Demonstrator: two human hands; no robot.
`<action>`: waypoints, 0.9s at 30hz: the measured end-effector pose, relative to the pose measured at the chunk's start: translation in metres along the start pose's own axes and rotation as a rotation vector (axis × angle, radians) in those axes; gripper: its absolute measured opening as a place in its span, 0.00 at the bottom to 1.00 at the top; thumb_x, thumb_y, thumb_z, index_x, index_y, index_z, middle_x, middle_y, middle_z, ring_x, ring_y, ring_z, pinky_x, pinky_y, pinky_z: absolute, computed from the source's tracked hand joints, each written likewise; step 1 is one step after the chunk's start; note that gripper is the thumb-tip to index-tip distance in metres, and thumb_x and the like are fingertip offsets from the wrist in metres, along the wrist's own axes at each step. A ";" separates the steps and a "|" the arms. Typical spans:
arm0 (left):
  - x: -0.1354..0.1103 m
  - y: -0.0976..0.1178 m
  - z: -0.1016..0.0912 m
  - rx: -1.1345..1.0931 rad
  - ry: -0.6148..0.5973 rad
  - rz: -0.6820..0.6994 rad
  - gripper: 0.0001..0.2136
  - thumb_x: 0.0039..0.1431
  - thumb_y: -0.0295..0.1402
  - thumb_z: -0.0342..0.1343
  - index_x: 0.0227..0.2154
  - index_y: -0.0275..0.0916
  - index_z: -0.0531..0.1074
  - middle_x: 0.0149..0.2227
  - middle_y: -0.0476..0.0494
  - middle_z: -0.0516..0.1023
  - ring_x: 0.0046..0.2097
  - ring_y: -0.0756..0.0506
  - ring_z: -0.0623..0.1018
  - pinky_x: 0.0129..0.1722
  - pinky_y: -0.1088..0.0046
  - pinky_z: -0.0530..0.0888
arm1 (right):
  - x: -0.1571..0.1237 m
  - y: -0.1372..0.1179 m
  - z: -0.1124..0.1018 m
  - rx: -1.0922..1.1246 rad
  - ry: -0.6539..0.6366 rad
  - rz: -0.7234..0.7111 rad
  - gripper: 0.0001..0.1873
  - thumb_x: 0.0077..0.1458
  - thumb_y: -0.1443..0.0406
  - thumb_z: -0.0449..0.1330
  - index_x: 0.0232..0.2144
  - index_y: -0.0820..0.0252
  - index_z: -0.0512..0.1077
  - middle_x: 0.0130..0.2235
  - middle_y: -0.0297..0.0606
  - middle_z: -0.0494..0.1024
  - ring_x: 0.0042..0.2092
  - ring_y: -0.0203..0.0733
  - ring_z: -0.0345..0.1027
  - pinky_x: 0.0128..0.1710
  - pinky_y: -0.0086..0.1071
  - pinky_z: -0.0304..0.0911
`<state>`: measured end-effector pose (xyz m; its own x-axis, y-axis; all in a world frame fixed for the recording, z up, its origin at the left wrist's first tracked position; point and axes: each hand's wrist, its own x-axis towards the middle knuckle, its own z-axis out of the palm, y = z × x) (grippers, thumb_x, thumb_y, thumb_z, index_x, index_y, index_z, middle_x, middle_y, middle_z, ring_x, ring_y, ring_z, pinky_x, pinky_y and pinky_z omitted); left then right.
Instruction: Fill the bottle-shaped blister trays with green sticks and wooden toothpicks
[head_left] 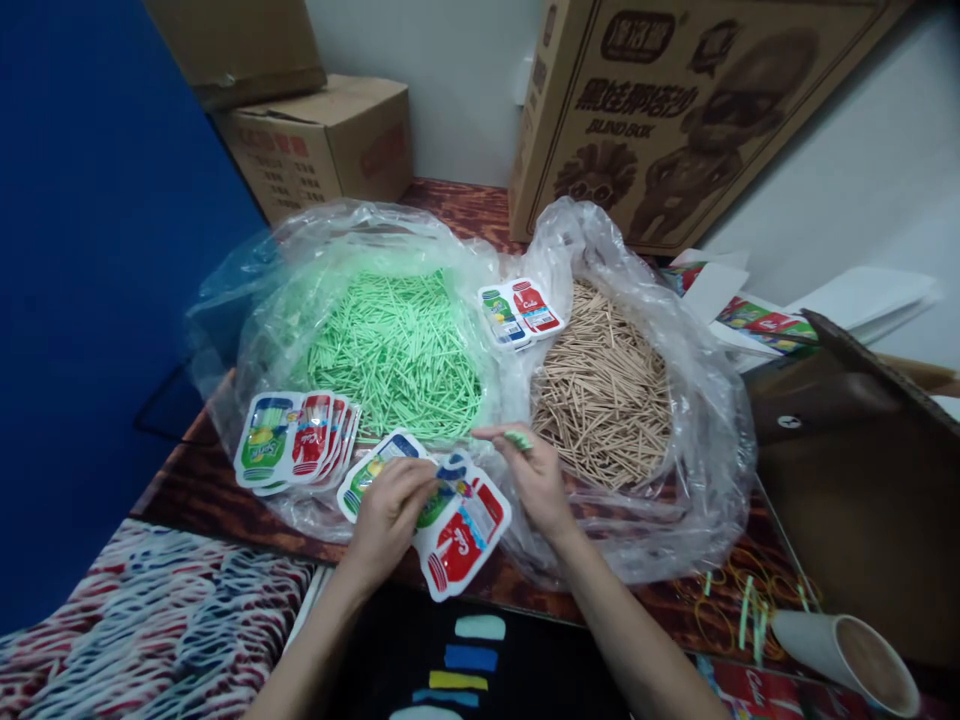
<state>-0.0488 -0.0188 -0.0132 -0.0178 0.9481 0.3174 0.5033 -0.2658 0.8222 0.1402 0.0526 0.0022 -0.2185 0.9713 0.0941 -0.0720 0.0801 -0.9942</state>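
Note:
My left hand (394, 510) is closed, its fingers pinching a bottle-shaped printed packet (466, 542) with a green half and a red cola half. Another such packet (367, 472) lies partly beneath that hand. My right hand (536, 485) is closed around a few short green sticks (517, 440), its index finger stretched to the left. Behind my hands a heap of light green sticks (405, 350) lies in a clear plastic bag. To the right, a second bag holds a heap of brown sticks (604, 400).
Overlapping packets (289, 440) lie at the left, and more packets (521, 312) rest between the bags. Cardboard boxes (367, 140) stand behind. At the lower right are a paper cup (847, 655), rubber bands (712, 610) and an open carton (862, 500). A blue panel (97, 250) borders the left.

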 end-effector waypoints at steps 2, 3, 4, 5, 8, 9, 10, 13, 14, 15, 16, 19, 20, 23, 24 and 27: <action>0.001 0.006 0.013 -0.075 -0.055 -0.018 0.08 0.62 0.31 0.52 0.34 0.41 0.76 0.36 0.42 0.78 0.40 0.44 0.76 0.41 0.67 0.72 | 0.008 -0.010 -0.002 0.282 0.039 0.109 0.08 0.56 0.58 0.60 0.33 0.54 0.75 0.38 0.35 0.81 0.44 0.45 0.75 0.53 0.44 0.64; 0.002 0.008 0.018 -0.110 -0.074 -0.028 0.08 0.62 0.32 0.51 0.35 0.41 0.77 0.37 0.41 0.78 0.41 0.44 0.76 0.41 0.67 0.71 | 0.012 -0.016 -0.003 0.421 0.030 0.166 0.07 0.56 0.57 0.61 0.32 0.53 0.74 0.38 0.34 0.81 0.45 0.44 0.75 0.54 0.46 0.64; 0.003 0.010 0.023 -0.142 -0.088 -0.039 0.08 0.62 0.32 0.51 0.35 0.40 0.77 0.37 0.41 0.78 0.41 0.43 0.76 0.42 0.67 0.71 | 0.015 -0.020 -0.003 0.528 0.004 0.217 0.08 0.55 0.56 0.61 0.31 0.53 0.73 0.39 0.32 0.81 0.46 0.44 0.74 0.55 0.47 0.63; 0.004 0.012 0.026 -0.171 -0.094 -0.050 0.08 0.62 0.32 0.52 0.35 0.40 0.77 0.38 0.41 0.78 0.42 0.43 0.76 0.42 0.66 0.71 | 0.017 -0.024 -0.004 0.590 -0.034 0.262 0.08 0.55 0.56 0.61 0.31 0.52 0.72 0.40 0.32 0.81 0.48 0.44 0.74 0.56 0.48 0.62; 0.004 0.012 0.033 -0.242 -0.094 -0.087 0.08 0.62 0.33 0.52 0.34 0.40 0.77 0.37 0.41 0.78 0.41 0.43 0.77 0.42 0.66 0.71 | 0.019 -0.030 -0.004 0.608 -0.098 0.329 0.09 0.56 0.55 0.60 0.31 0.53 0.71 0.43 0.34 0.81 0.51 0.45 0.71 0.57 0.50 0.61; 0.003 0.011 0.035 -0.261 -0.092 -0.097 0.08 0.62 0.33 0.52 0.34 0.40 0.77 0.37 0.42 0.78 0.41 0.43 0.77 0.43 0.67 0.72 | 0.019 -0.030 -0.004 0.604 -0.100 0.343 0.10 0.56 0.55 0.60 0.31 0.54 0.71 0.43 0.35 0.80 0.52 0.45 0.71 0.57 0.50 0.60; 0.003 0.010 0.036 -0.275 -0.091 -0.106 0.08 0.61 0.33 0.53 0.34 0.40 0.77 0.38 0.42 0.78 0.41 0.44 0.77 0.43 0.67 0.71 | 0.019 -0.029 -0.005 0.611 -0.096 0.356 0.10 0.56 0.55 0.61 0.30 0.54 0.71 0.44 0.36 0.80 0.51 0.46 0.71 0.57 0.50 0.60; 0.000 0.007 0.039 -0.304 -0.092 -0.129 0.07 0.61 0.33 0.54 0.33 0.40 0.77 0.38 0.43 0.79 0.41 0.44 0.77 0.43 0.67 0.72 | 0.019 -0.023 -0.008 0.679 -0.084 0.397 0.09 0.55 0.57 0.62 0.29 0.55 0.70 0.43 0.36 0.81 0.51 0.46 0.72 0.57 0.50 0.61; -0.001 0.006 0.040 -0.315 -0.093 -0.137 0.07 0.61 0.34 0.54 0.33 0.40 0.77 0.37 0.43 0.79 0.41 0.44 0.77 0.43 0.67 0.72 | 0.019 -0.021 -0.008 0.692 -0.086 0.412 0.08 0.55 0.58 0.61 0.29 0.55 0.70 0.44 0.36 0.81 0.51 0.46 0.72 0.57 0.50 0.61; -0.001 0.006 0.041 -0.331 -0.094 -0.148 0.08 0.60 0.34 0.54 0.33 0.41 0.77 0.37 0.43 0.79 0.41 0.43 0.77 0.43 0.67 0.72 | 0.019 -0.020 -0.008 0.693 -0.089 0.428 0.08 0.56 0.58 0.61 0.29 0.55 0.70 0.44 0.36 0.80 0.51 0.45 0.72 0.56 0.49 0.62; -0.002 0.006 0.042 -0.351 -0.090 -0.161 0.08 0.60 0.35 0.54 0.33 0.40 0.78 0.37 0.42 0.79 0.40 0.43 0.77 0.42 0.66 0.72 | 0.019 -0.019 -0.008 0.684 -0.092 0.446 0.08 0.56 0.59 0.60 0.29 0.56 0.70 0.45 0.37 0.80 0.51 0.45 0.72 0.56 0.49 0.62; -0.002 0.005 0.045 -0.415 -0.031 -0.211 0.07 0.59 0.35 0.55 0.32 0.40 0.77 0.36 0.43 0.79 0.39 0.44 0.77 0.41 0.68 0.72 | 0.015 -0.018 -0.005 0.635 -0.108 0.510 0.09 0.57 0.58 0.60 0.30 0.58 0.71 0.43 0.40 0.81 0.50 0.46 0.73 0.53 0.47 0.65; -0.003 0.004 0.046 -0.430 -0.006 -0.227 0.07 0.58 0.35 0.56 0.31 0.39 0.77 0.36 0.43 0.78 0.39 0.44 0.76 0.41 0.68 0.72 | 0.012 -0.019 -0.004 0.618 -0.117 0.533 0.09 0.56 0.58 0.60 0.30 0.59 0.71 0.42 0.42 0.81 0.48 0.47 0.73 0.51 0.47 0.67; -0.002 0.004 0.049 -0.454 0.033 -0.255 0.06 0.58 0.34 0.56 0.31 0.39 0.77 0.35 0.44 0.77 0.39 0.45 0.76 0.41 0.69 0.71 | 0.004 -0.023 -0.002 0.553 -0.142 0.557 0.10 0.55 0.59 0.61 0.31 0.61 0.71 0.40 0.45 0.81 0.43 0.47 0.75 0.46 0.44 0.69; -0.002 0.005 0.050 -0.461 0.036 -0.259 0.06 0.58 0.34 0.56 0.30 0.40 0.77 0.35 0.44 0.76 0.39 0.45 0.75 0.41 0.70 0.71 | 0.001 -0.025 -0.003 0.518 -0.167 0.550 0.10 0.54 0.59 0.62 0.31 0.61 0.71 0.41 0.45 0.81 0.42 0.47 0.76 0.45 0.42 0.70; 0.001 0.007 0.051 -0.488 0.067 -0.275 0.06 0.57 0.34 0.57 0.30 0.40 0.77 0.35 0.44 0.75 0.40 0.45 0.74 0.41 0.70 0.71 | -0.005 -0.032 -0.009 0.336 -0.281 0.475 0.11 0.52 0.59 0.63 0.36 0.60 0.72 0.48 0.43 0.77 0.45 0.45 0.74 0.46 0.38 0.69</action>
<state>-0.0013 -0.0110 -0.0314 -0.1549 0.9849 0.0767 0.0148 -0.0753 0.9971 0.1521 0.0466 0.0332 -0.5448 0.7843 -0.2969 -0.1955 -0.4631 -0.8645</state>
